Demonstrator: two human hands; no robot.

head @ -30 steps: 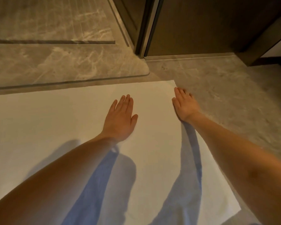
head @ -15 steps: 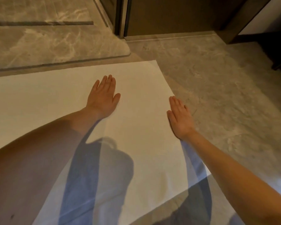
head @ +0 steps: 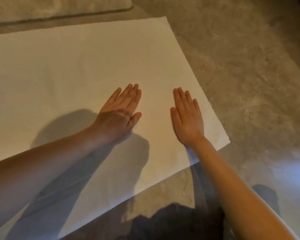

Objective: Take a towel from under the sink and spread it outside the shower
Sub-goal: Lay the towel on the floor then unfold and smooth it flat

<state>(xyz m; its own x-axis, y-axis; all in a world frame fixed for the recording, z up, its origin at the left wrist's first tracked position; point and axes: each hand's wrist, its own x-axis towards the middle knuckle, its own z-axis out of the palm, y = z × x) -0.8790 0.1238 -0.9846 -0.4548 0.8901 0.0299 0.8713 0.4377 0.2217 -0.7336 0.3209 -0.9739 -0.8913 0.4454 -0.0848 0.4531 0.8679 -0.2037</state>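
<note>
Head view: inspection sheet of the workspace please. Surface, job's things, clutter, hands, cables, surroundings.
Surface: grey mottled stone floor.
Job's things: white towel spread flat on the floor; both right corners in view, left end out of frame.
Clutter: nothing seen.
Hands: left hand flat, palm down on the towel; right hand flat on it near the right edge; fingers straight.
Cables: nothing seen.
Surroundings: marble step beyond the towel's far edge, a strip of floor between; dark shape at the near edge, cannot tell what.
</note>
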